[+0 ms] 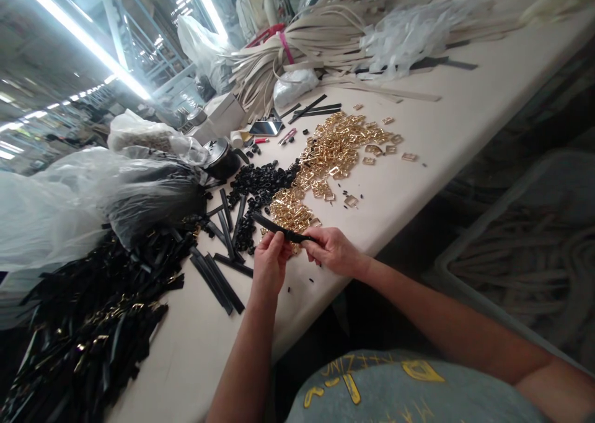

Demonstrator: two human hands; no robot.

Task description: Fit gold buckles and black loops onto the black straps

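A black strap (266,222) is stretched between my two hands, just above the table's near edge. My left hand (273,257) pinches it near the middle, thumb on top. The strap's right end sits in the closed fingers of my right hand (331,251). Whether a buckle or loop is on the strap, I cannot make out. Right behind my hands lies a heap of gold buckles (341,147), and a pile of small black loops (264,184) adjoins it on the left. Several loose black strips (216,280) are spread to the left of my left hand.
A large heap of black straps with gold buckles (93,324) covers the table's left side, beside plastic bags (144,187). Farther back are a dark pot (222,160), a phone (266,128) and bundled beige straps (316,36). A translucent bin (515,194) stands right of the table.
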